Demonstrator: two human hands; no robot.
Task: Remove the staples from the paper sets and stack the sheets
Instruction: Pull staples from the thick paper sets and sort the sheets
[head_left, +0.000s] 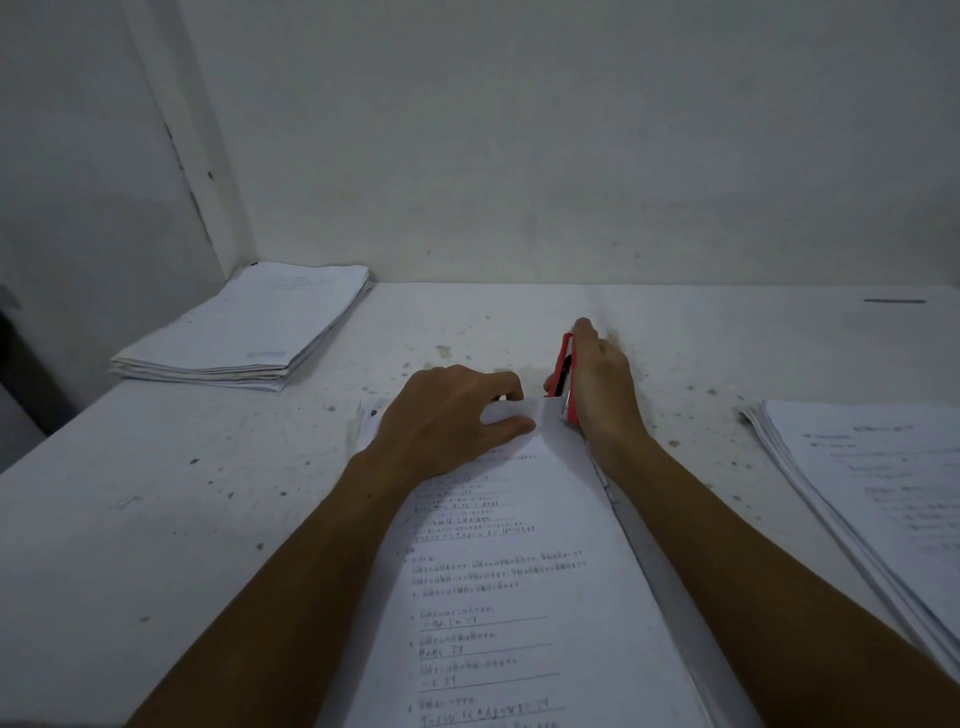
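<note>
One white table (208, 519), speckled with dark spots, fills the lower half of the view and meets a pale wall at its far edge. Three lots of paper lie on it. The largest in view is the paper set (519, 597) in the middle, a printed page with lines of text and handwriting, its long axis running from the near edge of the table away toward the wall, leaning slightly to the right as it goes; its far right corner is folded up. A second stack of sheets (883, 493) lies at the right edge of the table, well apart from the middle set, its long axis slanting from far left to near right, the edges of many sheets fanned along its left side. A third stack of paper (244, 332) sits in the far left corner against the wall, neatly squared, its long axis angled toward the corner. Two bare forearms reach in from the bottom. The left hand (447, 415) rests on the top of the paper set, fingers curled and thumb pressed flat on the lifted corner. The right hand (602, 384) lies just beside that corner, fingers curled around one red staple remover (563, 374), which stands on edge with its long axis pointing away toward the wall and its near end touching the folded corner of the page.
</note>
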